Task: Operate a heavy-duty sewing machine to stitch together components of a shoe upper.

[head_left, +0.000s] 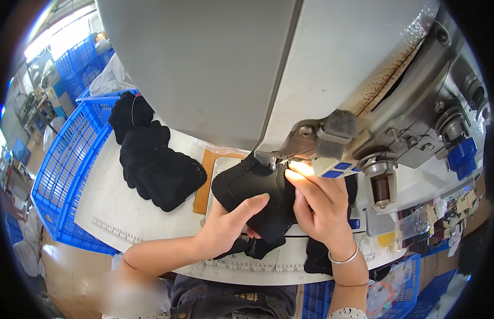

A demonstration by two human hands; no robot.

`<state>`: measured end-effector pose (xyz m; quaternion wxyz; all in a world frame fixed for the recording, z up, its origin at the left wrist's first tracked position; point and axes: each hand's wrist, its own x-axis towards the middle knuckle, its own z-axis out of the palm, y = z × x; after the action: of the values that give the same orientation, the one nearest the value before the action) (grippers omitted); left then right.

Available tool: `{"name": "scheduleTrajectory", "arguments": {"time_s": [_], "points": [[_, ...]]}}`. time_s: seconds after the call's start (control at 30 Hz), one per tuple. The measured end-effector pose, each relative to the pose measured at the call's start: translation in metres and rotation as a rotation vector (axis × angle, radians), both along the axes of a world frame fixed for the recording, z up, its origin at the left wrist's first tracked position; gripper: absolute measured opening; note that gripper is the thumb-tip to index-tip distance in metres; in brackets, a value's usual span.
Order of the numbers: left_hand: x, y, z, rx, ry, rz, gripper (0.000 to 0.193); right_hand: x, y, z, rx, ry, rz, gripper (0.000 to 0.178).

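A black fabric piece with a textured, knit-like edge lies under the head of a sewing machine. My left hand grips its near left part, thumb on top and fingers beneath. Close to the lit needle area, my right hand pinches the piece's right edge; a bangle circles that wrist. Further black fabric hangs at the table's near side below my hands. The exact kind of article cannot be told.
A stack of black pieces rests on the white table at left. Beyond it stands a blue plastic basket. A thread bobbin is mounted on the machine at right. Another blue basket sits below the table's right side.
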<state>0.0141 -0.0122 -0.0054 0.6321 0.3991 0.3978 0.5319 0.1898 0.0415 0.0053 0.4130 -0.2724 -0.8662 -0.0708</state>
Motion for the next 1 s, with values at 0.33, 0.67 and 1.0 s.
{"name": "scheduleTrajectory", "arguments": {"time_s": [0.33,0.67,1.0], "points": [[0.005,0.002,-0.013,0.143,-0.107,0.071,0.02,-0.002,0.002,0.005,0.032,-0.002,0.186,0.041],[0.004,0.001,-0.003,0.14,0.091,0.016,0.021,0.003,0.0,0.005,-0.008,0.039,0.106,0.03],[0.015,-0.001,0.005,0.023,0.046,0.001,0.016,0.006,0.007,0.002,0.07,-0.005,0.051,0.033]]}}
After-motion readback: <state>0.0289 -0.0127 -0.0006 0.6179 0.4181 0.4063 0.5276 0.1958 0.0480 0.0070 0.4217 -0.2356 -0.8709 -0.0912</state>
